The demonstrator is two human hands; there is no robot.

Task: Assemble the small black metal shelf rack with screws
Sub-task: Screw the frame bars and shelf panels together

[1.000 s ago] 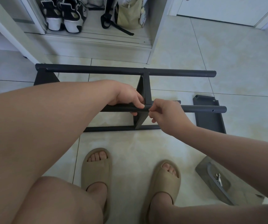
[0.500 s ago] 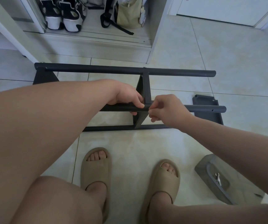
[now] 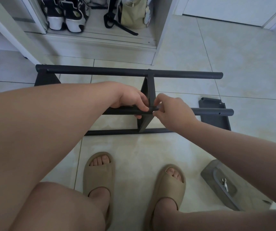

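Observation:
The black metal rack (image 3: 125,73) lies on its side on the tiled floor, with long round poles joined by a flat middle panel (image 3: 148,90). My left hand (image 3: 130,101) grips the near upper pole (image 3: 212,112) right beside the middle panel. My right hand (image 3: 170,109) pinches a small dark tool or screw at the joint where that pole meets the panel; the thing itself is mostly hidden by my fingers. A loose black shelf panel (image 3: 214,117) lies flat on the floor under the pole's right end.
A grey tray (image 3: 215,179) holding a small metal part sits on the floor at the lower right. My feet in beige slippers (image 3: 99,170) stand in front of the rack. Behind it is a white cabinet step with shoes (image 3: 65,15) and a bag (image 3: 134,15).
My right hand has risen slightly and turned at the joint, fingers now pinching higher on the pole. My left hand and the rack have stayed in place.

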